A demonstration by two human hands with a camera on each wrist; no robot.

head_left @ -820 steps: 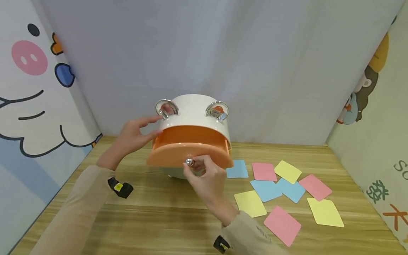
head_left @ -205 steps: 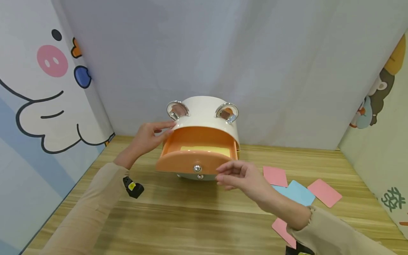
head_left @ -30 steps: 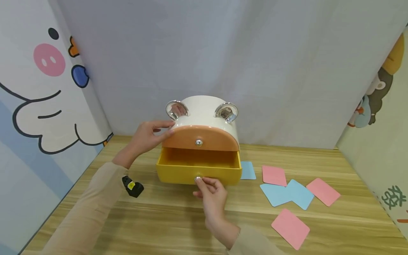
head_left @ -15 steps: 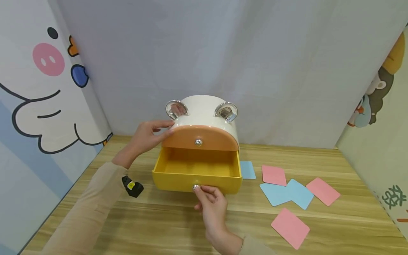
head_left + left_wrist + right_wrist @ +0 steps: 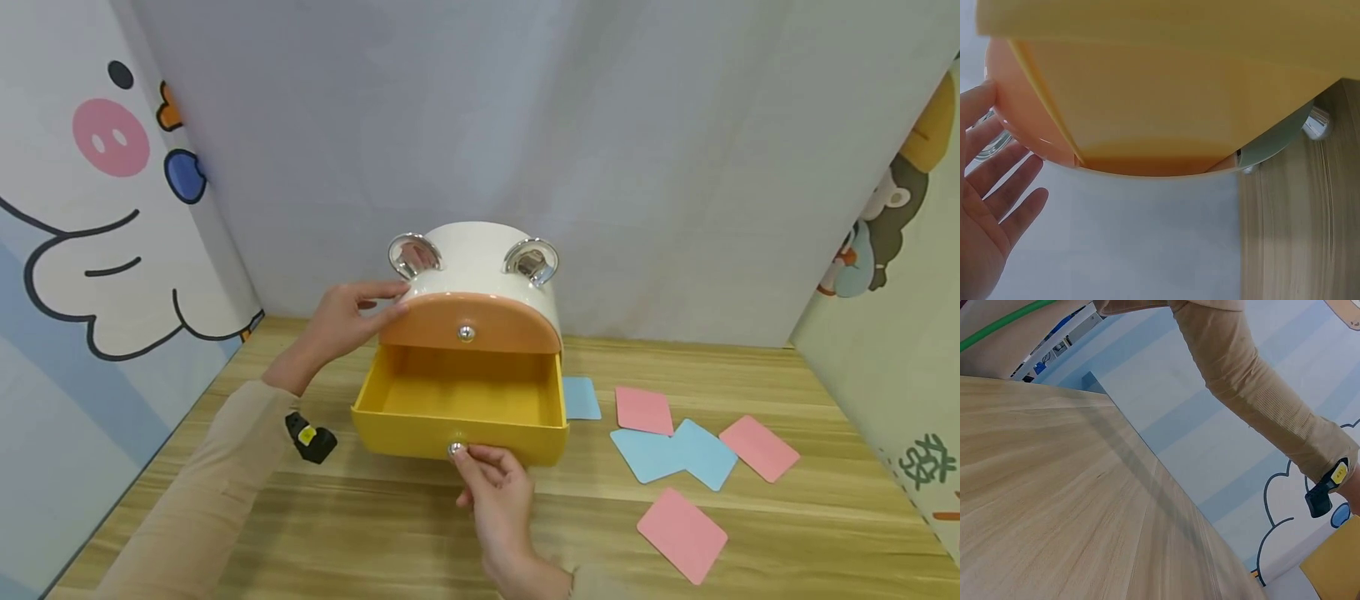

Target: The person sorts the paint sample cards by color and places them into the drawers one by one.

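Observation:
A white desktop drawer box (image 5: 480,258) with two silvery ears stands on the table. Its upper orange drawer (image 5: 420,325) is pushed in. Below it the yellow drawer (image 5: 405,429) is pulled well out, and its visible inside holds nothing. My right hand (image 5: 498,504) pinches the silvery knob (image 5: 454,449) of that drawer between thumb and fingers. Against the box's upper left side rests my left hand (image 5: 341,323); the left wrist view shows its fingers (image 5: 1016,162) spread, touching near the orange drawer front (image 5: 1013,94). The right wrist view does not show the right hand.
Right of the box lie pink cards (image 5: 643,411) and blue cards (image 5: 707,455), two blue ones overlapping. Another blue card (image 5: 581,398) lies beside the box, and a pink card (image 5: 682,535) nearer the front. A grey curtain (image 5: 645,167) hangs behind; printed panels flank the table.
Over the last second my right hand has drawn the yellow drawer farther toward me. Earlier, the orange drawer stood out with yellow paper inside; the yellow cards are gone from the table. Left hand unmoved lately.

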